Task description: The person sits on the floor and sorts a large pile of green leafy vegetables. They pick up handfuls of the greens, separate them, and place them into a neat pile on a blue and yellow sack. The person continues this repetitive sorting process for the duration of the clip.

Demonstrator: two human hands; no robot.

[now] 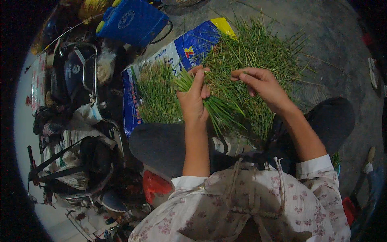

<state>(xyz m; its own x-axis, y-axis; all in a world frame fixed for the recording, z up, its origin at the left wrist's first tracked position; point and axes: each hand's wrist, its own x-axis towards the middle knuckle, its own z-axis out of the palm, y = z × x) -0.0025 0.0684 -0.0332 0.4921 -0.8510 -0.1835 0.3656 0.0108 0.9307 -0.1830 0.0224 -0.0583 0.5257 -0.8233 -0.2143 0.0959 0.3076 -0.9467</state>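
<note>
My left hand is closed around a bundle of long green stalks, whose pale cut ends stick out to the left and whose thin leaves fan down to the right. To its right, my right hand is raised with thumb and forefinger close together; whether a thin blade is between them cannot be told. Beneath and beyond both hands lies a large loose heap of green and yellowed stalks. A flatter layer of similar stalks rests on a blue, white and yellow printed plastic sack.
A blue plastic box-shaped container stands at the upper left. Parked vehicles with metal frames and bags line the left side. Grey concrete floor extends to the right. Part of another person's leg shows at the right edge.
</note>
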